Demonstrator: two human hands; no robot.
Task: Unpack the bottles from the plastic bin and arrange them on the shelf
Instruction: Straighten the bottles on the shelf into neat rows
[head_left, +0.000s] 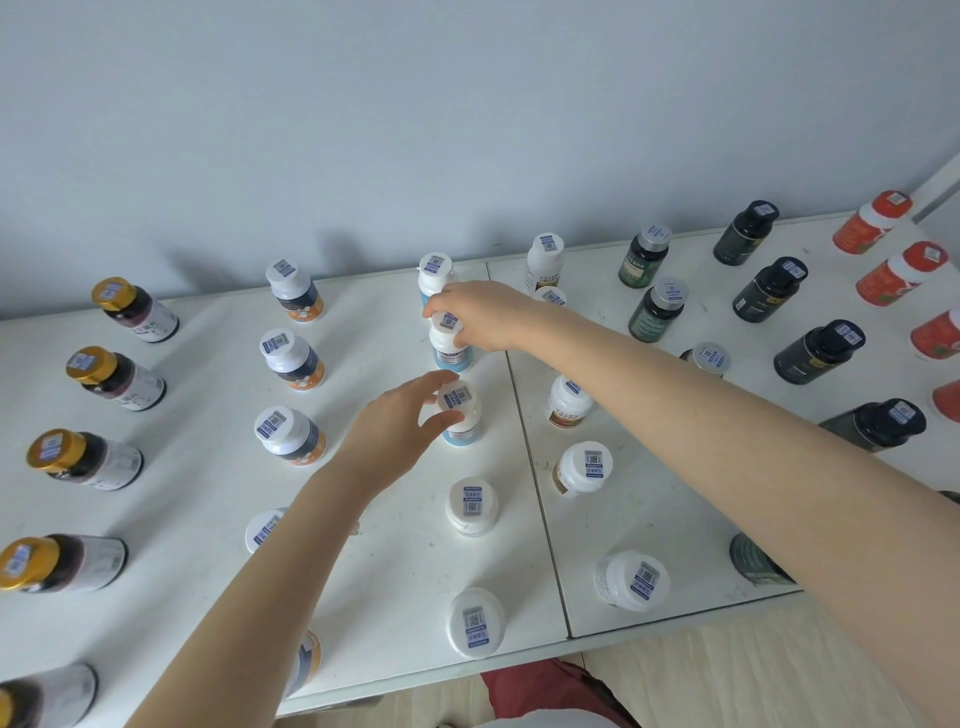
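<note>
- Head view: gripping the cap of the near blue bottle (462, 423) with the left hand (395, 431), fingers curled round it. Pinching the cap of the far blue bottle (451, 351) with the right hand (483, 317). Both upright on the shelf (405, 571), one just beyond the other in one column. No plastic bin in view.
- Likely to tip if released off-balance or dragged by the cap: tall, narrow, held only at the top.
- Risk of bumping the white-capped bottle (435, 270) just beyond the right hand; touching or apart, cannot tell.
- Reaching with the right forearm low over the brown-labelled bottle (569, 402); could topple it by dropping the elbow on the way back.
- Open lane left of the left hand before the orange-banded bottle (291, 434); tighter to its right, across the panel seam (524, 415).
- Behind the left hand, toward the wrist, another capped bottle (471, 506) in line; safer to lift clear upward than to draw straight back.
- Front edge (519, 657) well behind both hands, with the front bottle (475, 623) close to it.
</note>
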